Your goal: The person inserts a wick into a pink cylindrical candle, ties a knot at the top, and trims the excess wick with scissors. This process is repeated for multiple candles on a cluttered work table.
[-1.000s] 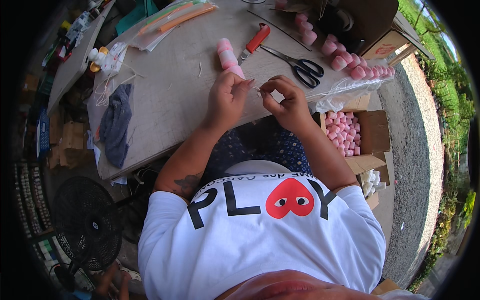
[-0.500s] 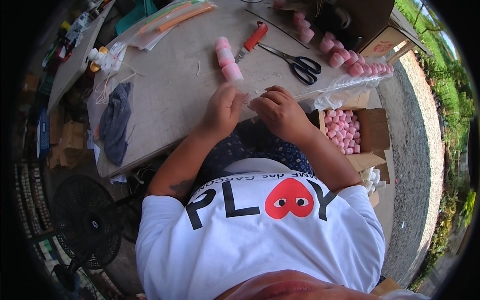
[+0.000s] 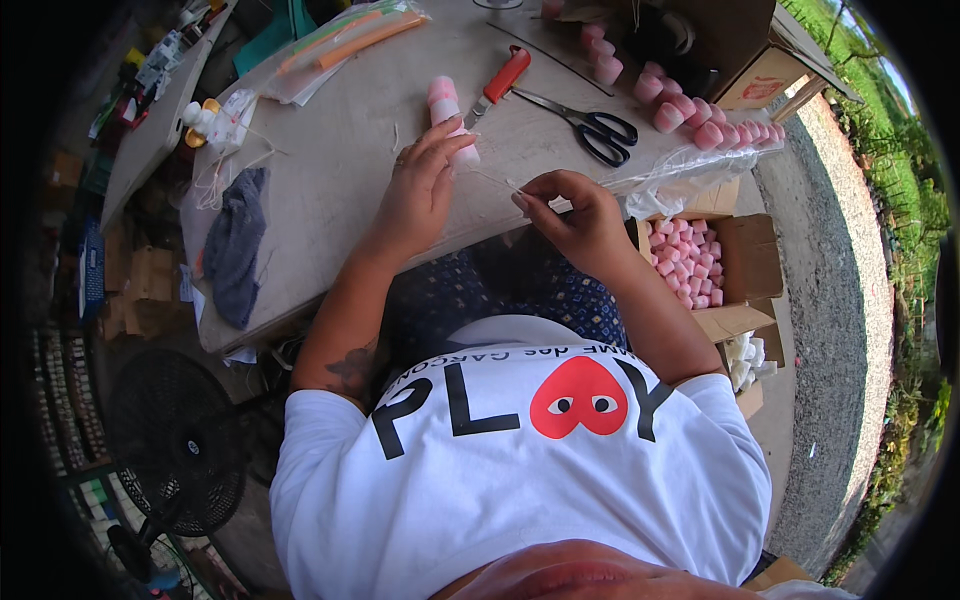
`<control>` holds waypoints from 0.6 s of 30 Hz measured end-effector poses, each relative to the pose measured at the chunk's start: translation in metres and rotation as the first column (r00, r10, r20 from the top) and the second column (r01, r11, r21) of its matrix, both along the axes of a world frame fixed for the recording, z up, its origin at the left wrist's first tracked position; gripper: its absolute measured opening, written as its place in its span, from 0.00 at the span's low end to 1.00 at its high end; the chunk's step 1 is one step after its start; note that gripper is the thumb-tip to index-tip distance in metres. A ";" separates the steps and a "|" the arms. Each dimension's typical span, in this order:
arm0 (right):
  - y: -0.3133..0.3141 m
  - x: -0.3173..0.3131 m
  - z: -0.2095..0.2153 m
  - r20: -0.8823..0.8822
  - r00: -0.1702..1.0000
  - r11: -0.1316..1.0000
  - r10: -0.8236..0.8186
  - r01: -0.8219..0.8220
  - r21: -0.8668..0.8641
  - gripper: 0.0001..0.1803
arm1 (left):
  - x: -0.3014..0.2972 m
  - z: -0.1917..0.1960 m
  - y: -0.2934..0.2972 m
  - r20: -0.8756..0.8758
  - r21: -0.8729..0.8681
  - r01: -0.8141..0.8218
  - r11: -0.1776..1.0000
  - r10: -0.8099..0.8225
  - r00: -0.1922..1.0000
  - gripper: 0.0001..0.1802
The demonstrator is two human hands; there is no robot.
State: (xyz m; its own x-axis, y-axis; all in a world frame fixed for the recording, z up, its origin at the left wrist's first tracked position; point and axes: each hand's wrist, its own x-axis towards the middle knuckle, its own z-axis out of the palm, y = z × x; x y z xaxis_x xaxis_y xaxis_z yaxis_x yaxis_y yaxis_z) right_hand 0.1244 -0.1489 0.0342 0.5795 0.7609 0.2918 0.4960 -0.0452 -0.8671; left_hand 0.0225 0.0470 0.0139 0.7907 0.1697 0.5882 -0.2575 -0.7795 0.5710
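A short row of pink and whitish cylinders (image 3: 442, 94) lies end to end on the table. Across its near end rests my left hand (image 3: 424, 178), the fingers bent over the cylinders and gripping them; part of the row is hidden beneath. My right hand (image 3: 572, 212) is closed in a pinch near the table's front edge, holding a thin pale string (image 3: 492, 179) that stretches toward the row's near end. Just right of the row lie a red-handled knife (image 3: 508, 74) and black-handled scissors (image 3: 603, 136).
More pink cylinders (image 3: 709, 135) stand in lines at the back right, by a cardboard box (image 3: 755, 82). An open carton (image 3: 750, 262) of pink pieces sits right of my lap. On the table's left are a grey cloth (image 3: 236, 250) and plastic-wrapped orange strips (image 3: 370, 38). A black fan (image 3: 180, 445) stands at lower left.
My hands have moved apart. The left went up and left onto the pink cylinders; the right shifted slightly right, and the string now shows stretched between them.
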 end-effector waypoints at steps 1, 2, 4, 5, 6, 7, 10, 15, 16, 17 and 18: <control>0.000 0.005 -0.002 0.016 1.000 0.996 0.017 -0.018 0.083 0.06 | 0.000 0.005 -0.001 -0.008 0.028 -0.021 0.999 0.021 1.000 0.22; 0.001 0.011 -0.007 0.034 0.999 0.986 0.032 -0.037 0.165 0.06 | 0.000 0.009 -0.003 -0.015 0.056 -0.042 0.998 0.043 0.999 0.23; 0.004 0.015 -0.008 -0.084 0.989 0.941 0.124 -0.090 0.327 0.07 | 0.000 0.014 -0.014 -0.100 -0.176 0.069 0.982 -0.087 0.991 0.26; 0.007 0.014 -0.007 -0.211 0.955 0.905 0.210 -0.108 0.411 0.07 | 0.002 0.015 -0.020 -0.130 -0.294 0.115 0.949 -0.159 0.979 0.27; 0.009 0.014 -0.007 -0.325 0.897 0.863 0.301 -0.111 0.493 0.07 | 0.005 0.012 -0.023 -0.158 -0.356 0.124 0.926 -0.191 0.969 0.27; 0.011 0.017 -0.009 -0.431 0.822 0.855 0.372 -0.122 0.504 0.08 | 0.008 0.007 -0.027 -0.183 -0.420 0.128 0.898 -0.222 0.958 0.28; 0.015 0.028 -0.016 -0.610 0.653 0.865 0.449 -0.145 0.481 0.08 | 0.018 -0.018 -0.030 -0.089 -0.529 0.142 0.837 -0.221 0.971 0.26; 0.012 0.027 -0.015 -0.539 0.803 0.950 0.253 -0.102 0.294 0.07 | 0.018 -0.004 -0.025 -0.032 -0.741 0.159 0.652 -0.271 0.962 0.17; 0.013 0.026 -0.015 -0.509 0.828 0.958 0.235 -0.110 0.263 0.07 | 0.019 -0.007 -0.025 0.019 -0.707 0.200 0.678 -0.265 0.964 0.15; 0.013 0.024 -0.016 -0.478 0.851 0.966 0.218 -0.117 0.232 0.07 | 0.023 -0.013 -0.024 0.069 -0.670 0.239 0.703 -0.261 0.963 0.13; 0.014 0.022 -0.017 -0.445 0.873 0.972 0.201 -0.122 0.200 0.07 | 0.025 -0.016 -0.024 0.119 -0.629 0.275 0.727 -0.260 0.958 0.11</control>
State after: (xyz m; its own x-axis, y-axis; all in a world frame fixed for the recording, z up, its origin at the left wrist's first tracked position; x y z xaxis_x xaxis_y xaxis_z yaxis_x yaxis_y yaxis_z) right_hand 0.1464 -0.1345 0.0177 0.5508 0.8212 0.1493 0.0289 0.1600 -0.9867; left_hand 0.0476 0.0233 -0.0022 0.8495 0.2920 0.4394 -0.4177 -0.1366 0.8983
